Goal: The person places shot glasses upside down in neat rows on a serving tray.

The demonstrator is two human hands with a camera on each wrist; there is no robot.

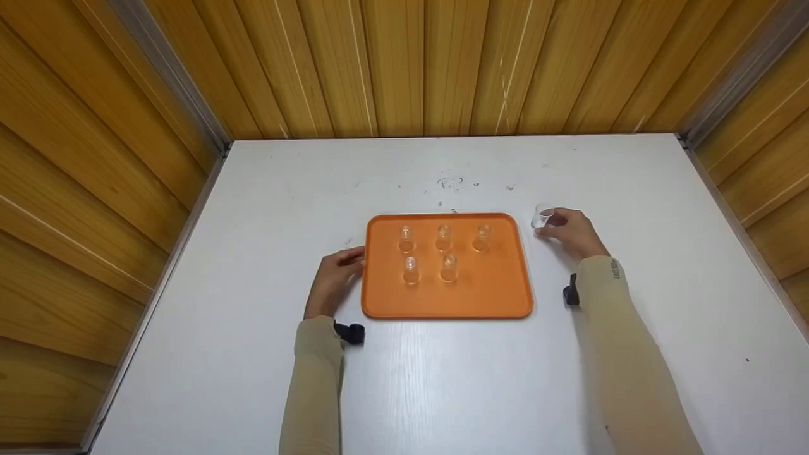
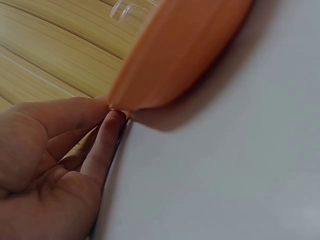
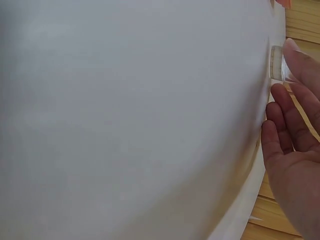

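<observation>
An orange tray (image 1: 486, 297) lies on the white table, bearing several small clear cups (image 1: 444, 238): three in the far row and two in the nearer row. At the tray's left edge, my left hand (image 1: 330, 281) pinches the rim between thumb and finger, as the left wrist view shows close up. Just past the tray's right edge, my right hand (image 1: 574, 234) holds another small clear cup (image 1: 539, 218) between thumb and fingers. That cup (image 3: 276, 63) sits at or just above the tabletop in the right wrist view; whether it touches, I cannot tell.
The white table (image 1: 411, 385) is bounded by wood-patterned panels (image 1: 455, 69) at the back and both sides. Dark specks (image 1: 452, 183) mark its surface behind the tray. A dark strap-on camera (image 1: 351, 333) sits at the left wrist and another (image 1: 571, 292) at the right.
</observation>
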